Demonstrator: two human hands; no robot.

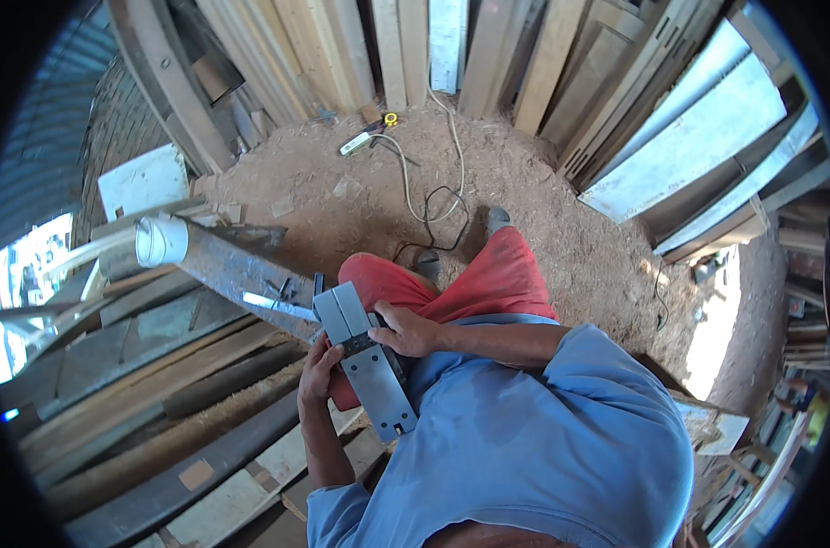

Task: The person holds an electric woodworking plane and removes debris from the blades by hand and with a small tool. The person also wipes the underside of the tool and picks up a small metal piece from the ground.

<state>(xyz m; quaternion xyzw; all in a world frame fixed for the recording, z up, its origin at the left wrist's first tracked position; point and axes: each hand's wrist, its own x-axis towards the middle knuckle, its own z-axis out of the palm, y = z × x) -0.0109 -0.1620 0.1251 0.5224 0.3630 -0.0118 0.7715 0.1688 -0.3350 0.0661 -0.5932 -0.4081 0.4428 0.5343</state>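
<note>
In the head view, the person sits with a metal tool [375, 384] tilted across the lap, its two flat grey plates facing up and a dark slot running between them. It may be a hand planer turned sole-up, though the wide lens leaves its underside hidden. The left hand [318, 367] grasps the tool's left edge near the slot, fingers curled around its side. The right hand [406, 331] grips the opposite edge, its fingertips against the tool near the same slot. Red trousers [515, 279] and a blue shirt [533, 420] lie around and behind the tool.

Just beyond the left hand, a broad plank [227, 263] carries a white tub [162, 241] at its far end and a slim pale strip [278, 305] nearer the tool. More timber [205, 361] lies stacked on the left. Ahead, on the dusty floor [314, 187], a white power strip [354, 143] rests near a yellow tape measure [390, 119], with a pale cord [404, 178] looping away. Upright boards [323, 55] stand along the far side.
</note>
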